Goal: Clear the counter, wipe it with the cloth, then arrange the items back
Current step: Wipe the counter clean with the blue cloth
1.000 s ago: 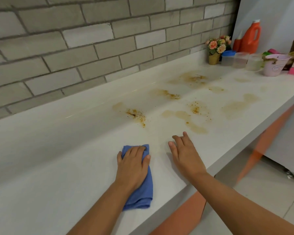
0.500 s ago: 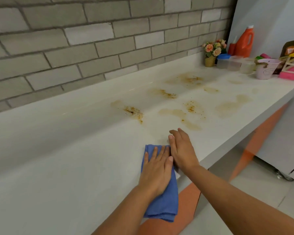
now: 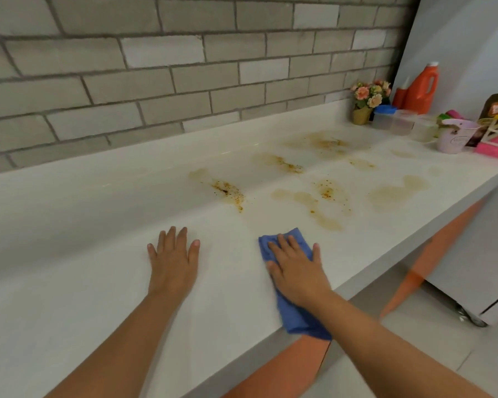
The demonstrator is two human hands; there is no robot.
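a grey brick wall runs behind a long white tabletop, which fills most of the view. below its front edge are orange panels and a pale tiled floor.

brownish stains, some flecked with dark and orange specks, are scattered over the middle and far stretch of the tabletop. the near stretch around the hands looks clean.

the left hand lies flat, palm down, on the bare tabletop, its fingers straight and slightly spread, holding nothing.

the right hand lies palm down on the cloth, pressing it to the tabletop with straight, slightly spread fingers. it is not gripping the cloth.

the cloth is blue, soft and folded into a narrow, rumpled strip. it sits near the front edge, just short of the nearest stain. its far end shows past the fingertips and its near end hangs a little over the edge, in front of an orange panel. the two hands are well apart.

at the far right end of the tabletop stands a cluster of items: an orange jug with a white cap against the wall, a pale pink pail, clear tubs, one with a blue lid, a small pot of pink flowers, and a pink sponge.
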